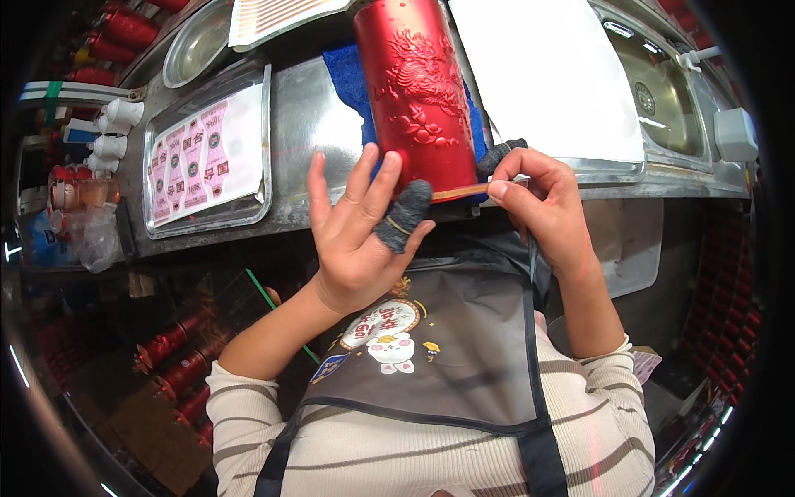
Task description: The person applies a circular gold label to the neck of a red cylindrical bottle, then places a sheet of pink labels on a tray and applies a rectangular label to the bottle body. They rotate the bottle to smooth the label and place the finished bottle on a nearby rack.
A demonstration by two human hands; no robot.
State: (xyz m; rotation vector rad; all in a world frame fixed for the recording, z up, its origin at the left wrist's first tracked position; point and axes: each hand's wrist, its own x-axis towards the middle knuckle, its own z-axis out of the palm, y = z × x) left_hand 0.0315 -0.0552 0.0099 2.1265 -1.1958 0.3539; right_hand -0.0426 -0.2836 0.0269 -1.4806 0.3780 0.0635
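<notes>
A shiny red cylinder [416, 95] with a raised dragon design lies on a blue cloth [346, 74], its near end toward me. Along that end runs a thin orange-gold strip [460, 193]. My right hand [545, 207] pinches the strip's right end between thumb and a finger; another finger wears a dark cover. My left hand [352, 224] is open with fingers spread against the cylinder's left side. Its index finger, in a dark grey cover with a band round it, rests by the strip's left end. The cylinder's far end is cut off by the frame.
To the left, a metal tray [263, 157] holds pink printed sheets. A metal bowl [175, 62] and a ribbed tray [286, 21] stand beyond it. A white board [551, 74] lies right of the cylinder, beside a sink [704, 124]. More red cylinders [170, 348] are below left.
</notes>
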